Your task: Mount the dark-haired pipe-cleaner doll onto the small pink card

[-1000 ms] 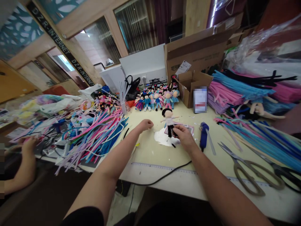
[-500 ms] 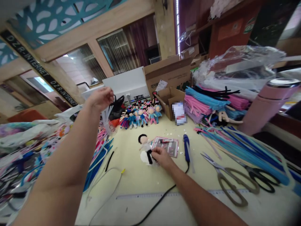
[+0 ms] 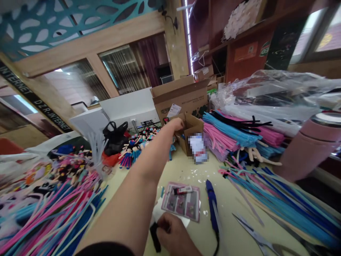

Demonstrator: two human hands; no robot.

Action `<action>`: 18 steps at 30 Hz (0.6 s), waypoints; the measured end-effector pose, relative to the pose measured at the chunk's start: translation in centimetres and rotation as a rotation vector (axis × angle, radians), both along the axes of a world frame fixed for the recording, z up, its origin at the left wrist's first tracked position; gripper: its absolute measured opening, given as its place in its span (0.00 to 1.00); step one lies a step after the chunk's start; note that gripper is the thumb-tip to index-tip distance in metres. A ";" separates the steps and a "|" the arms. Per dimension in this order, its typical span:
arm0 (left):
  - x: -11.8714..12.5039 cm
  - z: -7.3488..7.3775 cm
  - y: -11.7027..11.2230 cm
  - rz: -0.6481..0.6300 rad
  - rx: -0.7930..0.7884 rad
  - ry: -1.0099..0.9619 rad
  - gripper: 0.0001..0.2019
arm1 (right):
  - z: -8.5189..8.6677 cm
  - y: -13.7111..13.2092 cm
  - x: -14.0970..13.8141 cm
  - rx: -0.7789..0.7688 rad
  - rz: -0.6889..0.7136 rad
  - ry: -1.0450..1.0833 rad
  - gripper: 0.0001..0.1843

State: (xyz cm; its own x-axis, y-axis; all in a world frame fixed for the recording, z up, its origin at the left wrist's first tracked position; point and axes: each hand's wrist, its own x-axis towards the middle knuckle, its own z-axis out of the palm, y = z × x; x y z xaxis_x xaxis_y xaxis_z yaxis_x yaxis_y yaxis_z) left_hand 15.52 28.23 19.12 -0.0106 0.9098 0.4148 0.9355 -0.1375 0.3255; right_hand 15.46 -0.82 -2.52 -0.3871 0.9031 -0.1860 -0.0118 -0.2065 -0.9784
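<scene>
Here the left hand (image 3: 176,124) reaches to the small cardboard box (image 3: 192,132), its grip hidden; the right hand (image 3: 173,234) pinches a black doll piece (image 3: 154,236) on the worktop (image 3: 183,170).

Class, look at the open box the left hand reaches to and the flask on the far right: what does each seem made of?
Box: brown corrugated cardboard, matt, with folded flaps. Flask: pink matt body, probably coated metal or plastic, under a shiny metallic-looking top.

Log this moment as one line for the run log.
left hand: reaching to small carton | right hand: on black doll part, grip unclear | glue gun: lying on table
</scene>
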 end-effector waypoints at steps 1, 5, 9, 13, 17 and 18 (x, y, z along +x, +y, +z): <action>0.2 -1.9 0.6 -0.047 -0.062 0.011 0.19 | 0.2 0.1 0.1 -0.011 -0.005 0.009 0.06; -0.6 -4.6 2.8 -0.182 -0.201 0.077 0.05 | 0.5 0.1 0.2 -0.034 -0.014 0.056 0.06; -1.1 -3.5 3.0 -0.200 -0.154 0.078 0.09 | 0.1 0.0 0.1 -0.012 -0.035 0.040 0.05; -0.6 -3.5 2.1 -0.117 0.000 0.054 0.07 | 0.1 0.0 0.3 0.033 -0.028 0.012 0.04; -0.1 -4.4 2.5 -0.211 -0.079 0.016 0.10 | 0.0 -0.2 0.3 0.040 -0.030 0.029 0.04; 0.0 -4.5 2.8 -0.249 -0.145 0.009 0.12 | -0.2 -0.2 0.3 0.033 -0.035 0.032 0.04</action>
State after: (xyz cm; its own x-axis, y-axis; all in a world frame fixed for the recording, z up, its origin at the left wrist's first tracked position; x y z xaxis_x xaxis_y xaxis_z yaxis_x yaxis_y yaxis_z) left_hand 15.53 31.00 14.59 0.2238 0.9338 0.2791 0.8818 -0.3159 0.3501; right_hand 15.71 -1.02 -2.67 -0.3604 0.9217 -0.1437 -0.0498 -0.1729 -0.9837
